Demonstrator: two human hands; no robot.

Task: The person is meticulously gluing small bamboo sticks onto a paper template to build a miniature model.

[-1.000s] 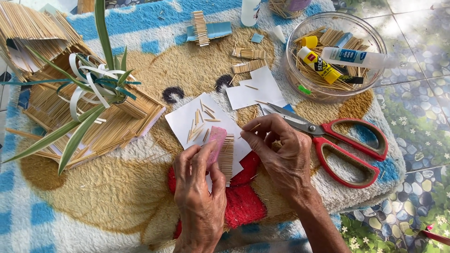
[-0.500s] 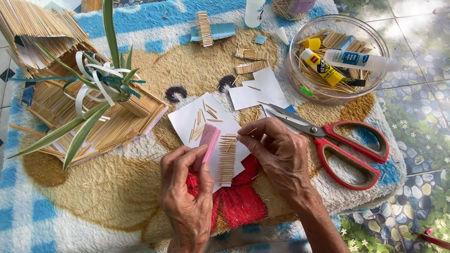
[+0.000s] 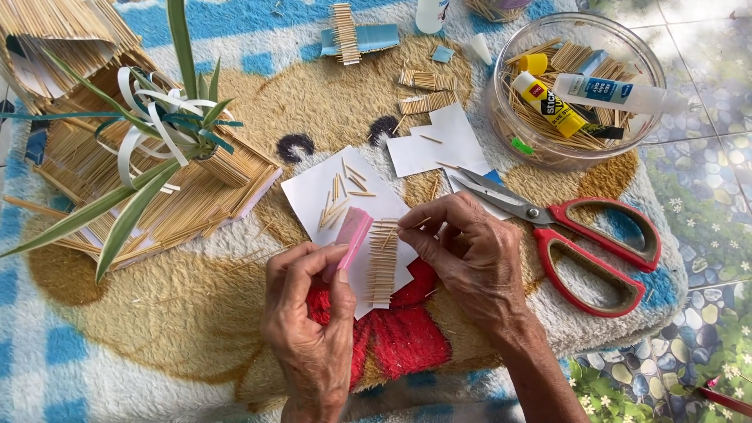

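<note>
Here, left hand pinching pink strip upright beside toothpick row on white card. Right hand fingers grasping single toothpick at row's top end. Likely gluing-on step; next move needs parallel, snug alignment.

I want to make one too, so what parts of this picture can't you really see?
Head view, the only one:
- The pink strip: its lower end is hidden behind the left hand and its fingers.
- The white paper: partly covered by the stick row and both hands; the right hand hides its right edge.
- The stick house: cut off by the left and top edges, partly hidden by plant leaves.
- The bowl: the items deepest in the pile are unclear.
</note>
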